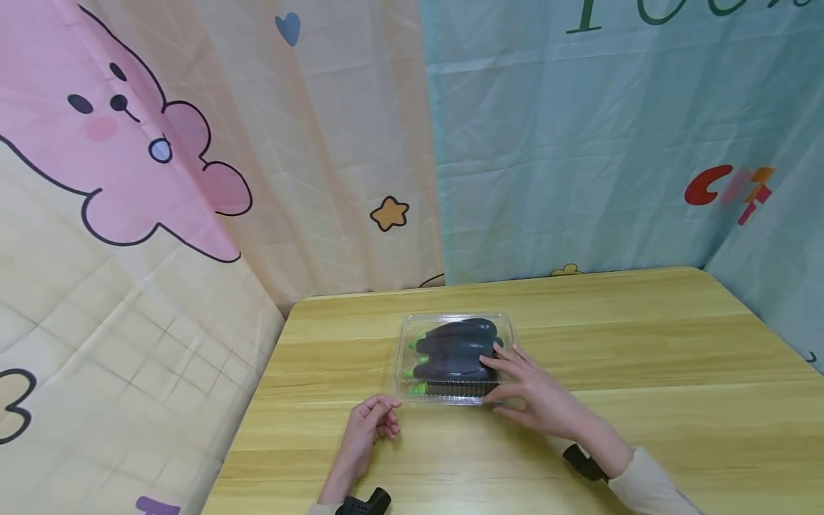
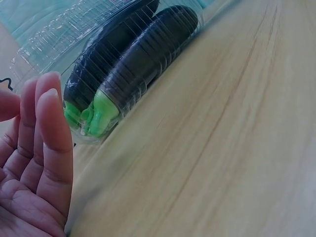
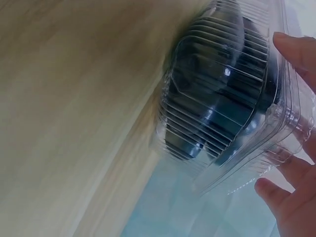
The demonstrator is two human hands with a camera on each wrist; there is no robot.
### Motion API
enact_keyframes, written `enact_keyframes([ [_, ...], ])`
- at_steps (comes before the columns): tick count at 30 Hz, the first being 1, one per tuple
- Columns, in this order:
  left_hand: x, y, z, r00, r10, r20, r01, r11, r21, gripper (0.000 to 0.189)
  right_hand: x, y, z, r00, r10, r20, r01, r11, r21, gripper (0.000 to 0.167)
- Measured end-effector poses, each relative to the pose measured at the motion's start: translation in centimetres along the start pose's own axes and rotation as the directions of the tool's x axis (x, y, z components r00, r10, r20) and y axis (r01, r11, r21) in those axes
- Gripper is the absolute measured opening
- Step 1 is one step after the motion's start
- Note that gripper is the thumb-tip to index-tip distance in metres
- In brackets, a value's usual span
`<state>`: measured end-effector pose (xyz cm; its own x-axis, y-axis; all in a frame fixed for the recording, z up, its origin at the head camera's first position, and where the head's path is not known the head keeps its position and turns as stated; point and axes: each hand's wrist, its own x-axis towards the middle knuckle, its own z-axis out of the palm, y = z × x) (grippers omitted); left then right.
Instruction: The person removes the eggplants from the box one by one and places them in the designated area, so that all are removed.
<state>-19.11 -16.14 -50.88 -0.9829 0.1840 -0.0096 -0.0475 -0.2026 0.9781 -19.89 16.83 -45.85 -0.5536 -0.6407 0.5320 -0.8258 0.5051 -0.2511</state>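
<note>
A clear plastic clamshell box (image 1: 402, 357) with a ridged wall sits on the table, its lid down. Several dark purple eggplants (image 1: 453, 368) with bright green stems lie side by side inside, stems pointing left. My right hand (image 1: 541, 393) reaches over the box's right end, fingers spread on the lid and thumb by the front edge. In the right wrist view, fingertips (image 3: 274, 190) show beside the lid's rim. My left hand (image 1: 370, 429), loosely curled and holding nothing, is near the front left corner of the box; its palm (image 2: 24, 197) shows in the left wrist view.
The wooden table (image 1: 644, 343) stretches out on both sides of the box. Printed curtains (image 1: 579, 143) hang behind its back edge and along the sides. Each wrist wears a black camera (image 1: 586, 463).
</note>
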Motion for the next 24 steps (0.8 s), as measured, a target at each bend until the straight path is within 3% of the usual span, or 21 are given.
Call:
enact_keyframes([
  [6,0.0,0.0,0.1,1.0,0.008,0.002,-0.008,1.0,0.011,0.021,-0.3,0.4,-0.1,0.999,-0.014,-0.033,0.015,1.0,0.028,0.024],
  [10,0.1,-0.1,0.3,1.0,-0.002,-0.006,0.002,1.0,0.02,0.036,-0.4,0.6,-0.1,1.0,0.009,-0.022,-0.008,0.998,0.062,0.023],
  [16,0.0,-0.2,0.7,1.0,-0.019,-0.017,0.019,1.0,0.024,0.038,-0.4,0.7,-0.1,0.999,0.043,0.01,-0.044,0.994,0.096,0.021],
  [20,0.1,-0.5,1.6,0.999,-0.034,-0.019,0.034,0.999,0.031,0.039,-0.5,0.7,-0.2,0.998,0.059,0.021,-0.061,0.993,0.101,0.021],
  [24,0.0,-0.9,3.8,0.993,-0.056,-0.103,0.051,0.997,-0.051,0.031,-0.4,0.5,0.0,0.998,0.059,0.013,-0.06,0.995,0.077,0.021],
])
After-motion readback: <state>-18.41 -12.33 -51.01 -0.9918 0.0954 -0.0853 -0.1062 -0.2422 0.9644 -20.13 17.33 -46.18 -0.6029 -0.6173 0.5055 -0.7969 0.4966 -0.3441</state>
